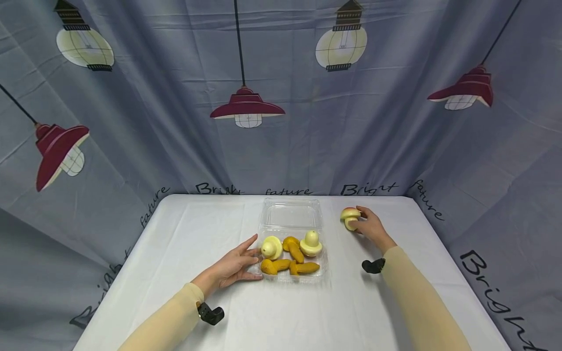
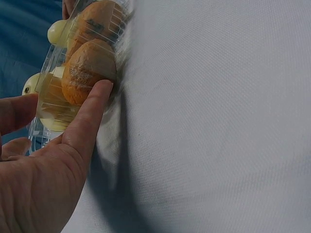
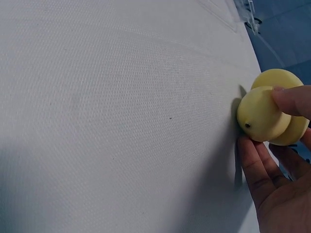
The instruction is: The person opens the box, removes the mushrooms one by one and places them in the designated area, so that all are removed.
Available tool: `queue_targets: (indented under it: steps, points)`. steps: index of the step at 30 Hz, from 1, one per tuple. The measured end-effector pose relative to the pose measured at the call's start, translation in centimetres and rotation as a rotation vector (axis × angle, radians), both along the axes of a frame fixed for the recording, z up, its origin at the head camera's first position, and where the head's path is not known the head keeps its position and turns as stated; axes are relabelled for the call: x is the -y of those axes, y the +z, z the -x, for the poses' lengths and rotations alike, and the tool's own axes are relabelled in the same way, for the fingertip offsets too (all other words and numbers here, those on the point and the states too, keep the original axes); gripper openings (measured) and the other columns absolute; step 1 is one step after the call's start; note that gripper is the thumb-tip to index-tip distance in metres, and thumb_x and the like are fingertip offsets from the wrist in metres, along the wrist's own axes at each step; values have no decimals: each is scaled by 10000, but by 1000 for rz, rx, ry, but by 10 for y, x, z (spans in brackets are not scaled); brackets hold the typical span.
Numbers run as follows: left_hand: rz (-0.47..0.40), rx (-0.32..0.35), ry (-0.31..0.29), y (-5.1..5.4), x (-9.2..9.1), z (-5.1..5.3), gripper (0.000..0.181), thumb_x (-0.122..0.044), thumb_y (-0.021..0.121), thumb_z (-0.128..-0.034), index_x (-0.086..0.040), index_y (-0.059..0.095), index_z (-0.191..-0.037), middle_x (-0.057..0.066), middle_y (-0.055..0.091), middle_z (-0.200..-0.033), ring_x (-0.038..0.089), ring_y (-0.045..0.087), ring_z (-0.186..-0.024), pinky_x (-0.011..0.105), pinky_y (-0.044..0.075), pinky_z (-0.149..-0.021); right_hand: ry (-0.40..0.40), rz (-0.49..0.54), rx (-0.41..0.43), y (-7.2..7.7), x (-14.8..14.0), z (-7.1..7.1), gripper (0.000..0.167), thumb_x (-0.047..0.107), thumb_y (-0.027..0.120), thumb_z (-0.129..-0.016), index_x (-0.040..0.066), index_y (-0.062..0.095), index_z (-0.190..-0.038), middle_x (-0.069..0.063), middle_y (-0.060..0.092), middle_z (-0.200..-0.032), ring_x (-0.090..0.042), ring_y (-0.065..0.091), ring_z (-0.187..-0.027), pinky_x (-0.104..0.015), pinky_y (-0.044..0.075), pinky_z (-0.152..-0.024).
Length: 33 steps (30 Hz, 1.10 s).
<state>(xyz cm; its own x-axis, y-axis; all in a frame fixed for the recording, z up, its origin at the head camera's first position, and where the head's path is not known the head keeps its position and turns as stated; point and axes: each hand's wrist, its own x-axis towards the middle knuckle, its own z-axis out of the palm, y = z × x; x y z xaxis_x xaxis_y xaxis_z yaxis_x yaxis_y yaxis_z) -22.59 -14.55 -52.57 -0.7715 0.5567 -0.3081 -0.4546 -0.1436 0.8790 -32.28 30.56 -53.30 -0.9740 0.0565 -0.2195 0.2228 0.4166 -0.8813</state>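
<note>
A clear plastic box [image 1: 323, 274] stands mid-table with several toy mushrooms inside. Two are pale yellow, one at the left [image 1: 271, 247] and one at the right standing stem up [image 1: 311, 243]; three are orange-brown, such as the front right mushroom [image 1: 305, 268]. My left hand [image 1: 234, 265] rests against the box's left side, fingers extended; in the left wrist view the thumb [image 2: 90, 114] lies along the clear wall. Right of the box, my right hand [image 1: 372, 228] grips a yellow mushroom [image 1: 350, 213] with a reddish cap top, its stem pinched by the thumb. In the right wrist view its rounded stem end [image 3: 260, 114] faces the camera.
The box's transparent lid [image 1: 291, 214] lies folded back behind it. A white cloth [image 1: 210, 219] covers the table. Behind hangs a grey-blue curtain [image 1: 175, 146] printed with lamps. A black wrist device is on each forearm.
</note>
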Motion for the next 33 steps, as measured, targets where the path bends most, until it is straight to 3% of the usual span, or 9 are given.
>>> queue_targets:
  steps: [13, 20, 27, 33]
  points:
    - [6, 5, 8, -1, 0, 3, 803, 28, 466, -1050, -277, 55, -1669, 288, 0, -1670, 495, 143, -1501, 563, 545, -972, 6, -1, 12, 7, -1, -4, 877, 138, 677, -956, 30, 136, -1638, -309, 217, -1616, -411, 436, -1354, -456, 529, -1026]
    - [7, 3, 3, -1, -1, 4, 790, 27, 446, -1058, -280, 51, -1669, 285, 2, -1672, 488, 153, -1502, 565, 540, -978, -16, -30, 23, 18, -10, -7, 871, 296, 660, -996, 57, 131, -1645, -282, 202, -1638, -449, 407, -1392, -517, 492, -1064]
    - [15, 6, 0, 0, -1, 4, 785, 25, 440, -1061, -271, 42, -1669, 285, 9, -1671, 485, 152, -1504, 561, 541, -980, -30, -124, -35, 29, -17, -15, 886, 486, 598, -1010, 87, 136, -1652, -264, 228, -1642, -468, 332, -1440, -608, 350, -1151]
    - [24, 10, 2, -1, 0, 2, 782, 19, 441, -1062, -268, 39, -1669, 291, 11, -1668, 489, 153, -1502, 561, 542, -979, 29, -190, -152, 42, -8, -20, 837, 469, 594, -1021, 94, 185, -1647, -255, 273, -1629, -474, 292, -1458, -641, 316, -1151]
